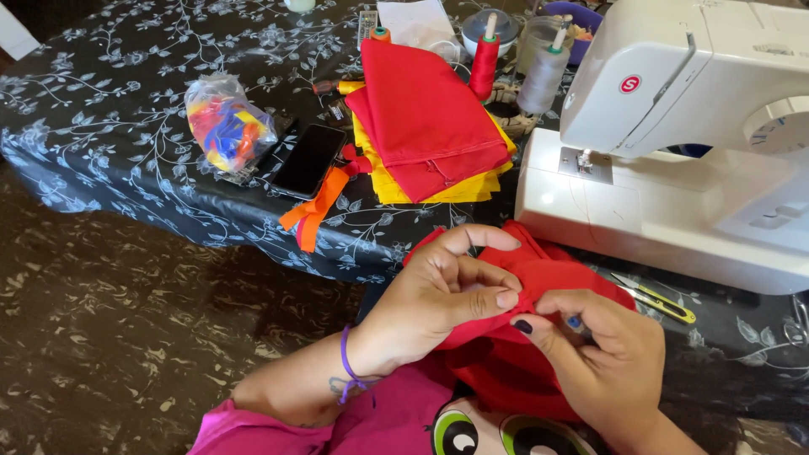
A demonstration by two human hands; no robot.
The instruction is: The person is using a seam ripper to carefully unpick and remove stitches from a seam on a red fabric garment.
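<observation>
Pinching a fold of the red fabric (506, 354) at 6 o'clock, both hands, left hand (438, 295) and right hand (602, 354), are closed on it, sewing apparently unstarted, white sewing machine (674, 143) idle at 2 o'clock on the table (101, 126).

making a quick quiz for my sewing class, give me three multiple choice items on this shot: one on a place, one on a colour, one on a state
1. Where does the black smartphone lie?
A. left of the folded red and yellow fabric stack
B. on the white sewing machine
C. on the floor

2. What colour is the tall thread spool behind the stack?
A. green
B. red
C. black

3. What are the left hand and right hand doing?
A. resting flat on the table
B. both pinching the red cloth piece
C. holding scissors

Answers: 1 A, the phone sits on the floral tablecloth beside the stack; 2 B, its thread is red; 3 B, both sets of fingertips meet on a fold.
</observation>
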